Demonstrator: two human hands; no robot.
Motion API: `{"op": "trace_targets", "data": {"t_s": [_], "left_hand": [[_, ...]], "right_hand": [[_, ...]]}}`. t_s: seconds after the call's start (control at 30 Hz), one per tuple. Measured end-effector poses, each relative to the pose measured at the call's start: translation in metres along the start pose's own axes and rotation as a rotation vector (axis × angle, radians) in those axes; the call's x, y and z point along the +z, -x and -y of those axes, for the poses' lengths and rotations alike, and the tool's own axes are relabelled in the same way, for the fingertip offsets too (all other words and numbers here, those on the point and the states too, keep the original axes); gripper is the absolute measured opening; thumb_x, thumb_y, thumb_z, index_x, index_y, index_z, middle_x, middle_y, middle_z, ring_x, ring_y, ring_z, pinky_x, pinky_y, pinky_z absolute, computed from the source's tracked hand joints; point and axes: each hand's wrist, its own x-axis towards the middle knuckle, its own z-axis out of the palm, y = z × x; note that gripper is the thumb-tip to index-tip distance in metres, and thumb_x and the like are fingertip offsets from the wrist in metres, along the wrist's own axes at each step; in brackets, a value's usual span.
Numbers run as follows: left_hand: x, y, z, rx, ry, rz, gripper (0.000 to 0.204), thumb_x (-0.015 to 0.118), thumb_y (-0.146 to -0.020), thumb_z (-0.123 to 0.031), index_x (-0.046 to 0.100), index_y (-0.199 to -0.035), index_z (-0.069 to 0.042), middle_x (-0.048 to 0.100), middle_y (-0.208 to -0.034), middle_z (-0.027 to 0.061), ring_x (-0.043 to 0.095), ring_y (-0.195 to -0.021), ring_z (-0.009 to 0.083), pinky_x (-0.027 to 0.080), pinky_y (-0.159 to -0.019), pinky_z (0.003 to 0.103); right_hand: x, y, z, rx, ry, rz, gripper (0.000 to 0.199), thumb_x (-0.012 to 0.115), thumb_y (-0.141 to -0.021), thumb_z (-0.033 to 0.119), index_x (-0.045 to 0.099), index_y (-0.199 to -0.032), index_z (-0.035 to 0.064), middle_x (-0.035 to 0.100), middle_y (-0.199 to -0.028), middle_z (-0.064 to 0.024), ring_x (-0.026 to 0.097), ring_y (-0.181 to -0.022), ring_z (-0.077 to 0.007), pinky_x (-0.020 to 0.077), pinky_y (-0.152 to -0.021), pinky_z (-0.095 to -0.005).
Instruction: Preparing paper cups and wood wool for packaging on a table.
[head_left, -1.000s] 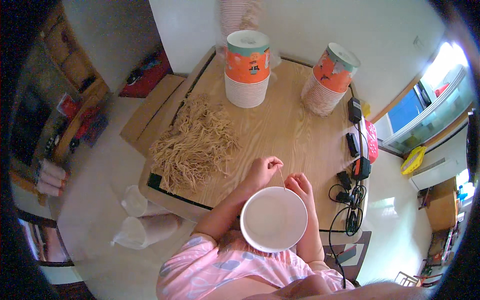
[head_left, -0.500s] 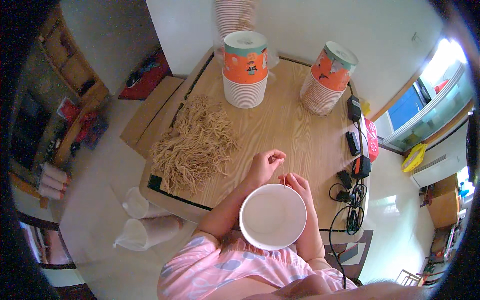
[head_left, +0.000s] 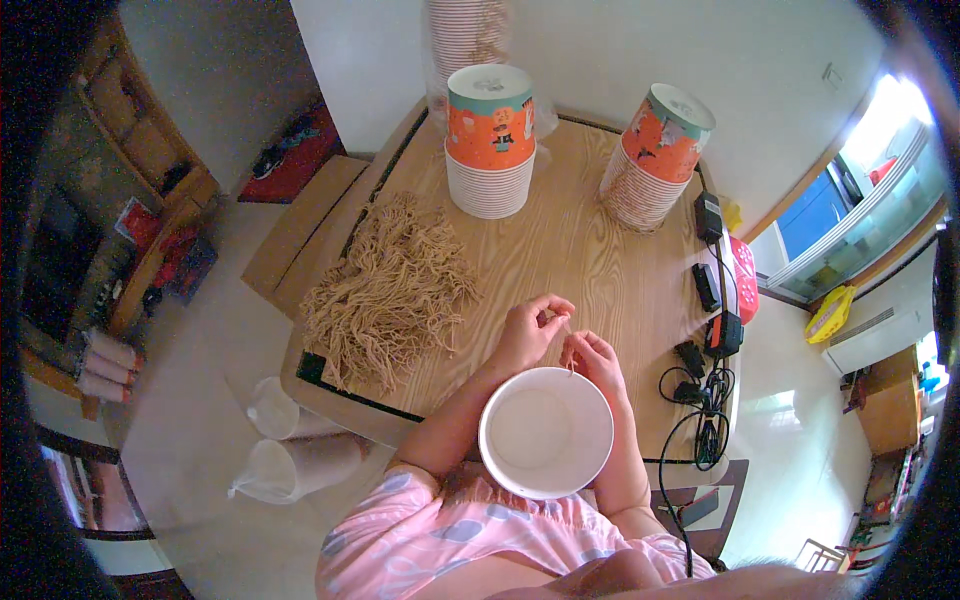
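A white paper bucket rests against my lap, its open mouth facing up. Past its far rim, my left hand pinches a thin tan cord between thumb and fingertips. The same cord runs down to my right hand, whose thumb and fingers are closed on it just above the rim. Whether the cord passes through the bucket wall is too small to tell. To the left of my left hand lies a loose heap of tan cords on the wooden table.
Two upside-down stacks of orange-and-green paper buckets, one left and one right, stand at the back. Black adapters and coiled cable line the right edge. Bagged bucket stacks lie on the floor at left.
My right fingers have lifted slightly up from the bucket's rim, nearer to my left fingertips. The left hand has shifted only a little, and the bucket stays in place.
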Motion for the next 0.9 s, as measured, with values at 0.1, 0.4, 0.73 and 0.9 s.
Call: {"op": "trace_targets", "data": {"t_s": [0.1,0.4,0.73,0.9], "left_hand": [[0.002,0.004,-0.007,0.110,-0.028,-0.049,0.012,0.065,-0.079,-0.002,0.064,-0.091,-0.006,0.066,-0.080,0.0023,0.060,-0.070,0.0093,0.049,-0.063,0.025],[-0.010,0.012,-0.015,0.279,-0.076,-0.329,0.010,0.063,-0.079,0.000,0.061,-0.087,-0.006,0.061,-0.075,0.0046,0.054,-0.057,0.0127,0.043,-0.050,0.025],[-0.032,0.037,-0.080,0.599,-0.363,0.137,0.027,0.064,-0.074,-0.001,0.065,-0.099,-0.009,0.054,-0.118,0.0062,0.056,-0.102,0.0224,0.044,-0.089,0.035],[-0.035,0.045,-0.078,0.478,-0.193,0.336,0.020,0.066,-0.075,-0.005,0.065,-0.095,-0.008,0.057,-0.117,0.0076,0.054,-0.108,0.0248,0.040,-0.095,0.038]], "right_hand": [[-0.002,0.005,0.000,-0.035,0.095,0.020,0.013,0.055,-0.091,0.016,0.056,-0.084,0.0056,0.054,-0.071,0.0023,0.049,-0.061,-0.0067,0.0378,-0.053,-0.0182],[0.017,0.054,0.014,-0.029,0.321,0.005,0.014,0.059,-0.088,0.015,0.059,-0.080,0.0040,0.058,-0.074,0.0012,0.053,-0.065,-0.0068,0.0416,-0.056,-0.0210],[0.031,0.074,0.033,-0.332,0.414,-0.025,0.004,0.058,-0.086,0.004,0.056,-0.083,0.0019,0.056,-0.076,0.0017,0.049,-0.067,-0.0036,0.0390,-0.060,-0.0177],[0.032,0.080,0.036,-0.351,0.497,0.126,0.008,0.064,-0.084,0.007,0.059,-0.083,0.0013,0.059,-0.082,-0.0001,0.053,-0.080,-0.0078,0.0422,-0.073,-0.0216]]}}
